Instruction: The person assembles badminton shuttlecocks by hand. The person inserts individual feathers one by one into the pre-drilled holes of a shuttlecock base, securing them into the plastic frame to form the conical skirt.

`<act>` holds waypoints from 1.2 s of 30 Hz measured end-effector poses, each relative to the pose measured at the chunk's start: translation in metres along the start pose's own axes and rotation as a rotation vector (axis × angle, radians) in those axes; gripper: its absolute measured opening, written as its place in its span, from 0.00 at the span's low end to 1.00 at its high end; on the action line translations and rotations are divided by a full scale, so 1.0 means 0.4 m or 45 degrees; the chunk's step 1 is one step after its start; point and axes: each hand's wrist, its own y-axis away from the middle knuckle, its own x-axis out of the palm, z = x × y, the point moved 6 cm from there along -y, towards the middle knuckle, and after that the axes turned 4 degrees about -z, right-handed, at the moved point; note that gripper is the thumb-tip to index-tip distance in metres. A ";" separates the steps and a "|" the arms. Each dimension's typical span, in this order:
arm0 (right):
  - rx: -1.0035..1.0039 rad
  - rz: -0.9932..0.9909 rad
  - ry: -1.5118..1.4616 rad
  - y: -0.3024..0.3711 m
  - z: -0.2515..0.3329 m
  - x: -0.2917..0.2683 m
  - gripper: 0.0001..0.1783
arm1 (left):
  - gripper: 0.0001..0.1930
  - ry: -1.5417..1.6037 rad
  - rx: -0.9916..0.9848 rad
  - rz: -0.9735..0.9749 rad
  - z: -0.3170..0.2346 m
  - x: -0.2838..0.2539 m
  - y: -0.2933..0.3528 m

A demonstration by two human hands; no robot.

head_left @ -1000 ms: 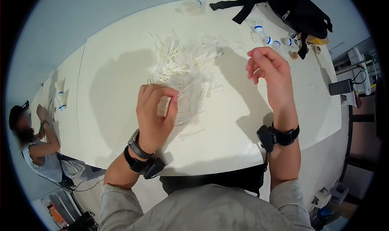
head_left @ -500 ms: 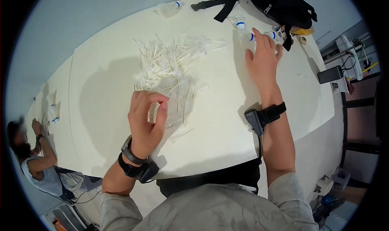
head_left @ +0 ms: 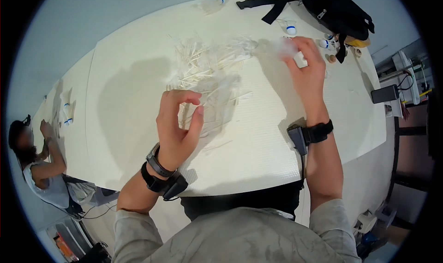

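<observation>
On the white table lies a loose heap of thin white sticks, some among clear plastic film; cotton swabs or another kind, I cannot tell. Over its near end hovers my left hand, thumb and fingers curled apart with nothing between them. Farther right, my right hand grips a small clear plastic bottle, smeared by motion and pointing left toward the heap. Just beyond that hand sits a similar clear container with a blue ring.
At the far right are a black bag with straps, a white cap with a blue band and small round brown pieces. A clear bottle lies at the far edge. A person works at the far left near more bottles.
My right hand has closed on a clear bottle by the bag and lifted it slightly leftward. My left hand keeps its curled pose over the heap. The whole view has shifted a little.
</observation>
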 end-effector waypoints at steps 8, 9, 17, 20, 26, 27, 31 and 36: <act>0.292 0.821 -0.949 0.131 0.247 0.090 0.21 | 0.38 0.833 -0.423 0.341 -0.001 0.049 0.042; 0.293 0.825 -0.953 0.142 0.258 0.095 0.21 | 0.40 0.907 -0.367 0.319 -0.004 0.063 0.046; 0.067 0.651 -1.105 0.127 0.272 0.081 0.15 | 0.22 0.440 -0.126 0.484 0.009 0.039 0.045; 0.193 0.576 -0.639 0.105 0.225 0.098 0.10 | 0.18 0.517 -0.226 0.309 0.009 0.036 0.053; -0.180 0.532 -0.440 0.109 0.240 0.148 0.12 | 0.21 0.563 -0.429 -0.029 0.032 0.017 0.050; -0.217 0.536 -0.381 0.107 0.248 0.151 0.13 | 0.21 0.568 -0.463 -0.067 0.036 0.014 0.048; -0.226 0.539 -0.333 0.112 0.258 0.156 0.12 | 0.24 0.593 -0.486 -0.006 0.030 0.026 0.052; -0.219 0.565 -0.345 0.116 0.254 0.157 0.10 | 0.22 0.434 -0.434 0.126 0.015 0.024 0.047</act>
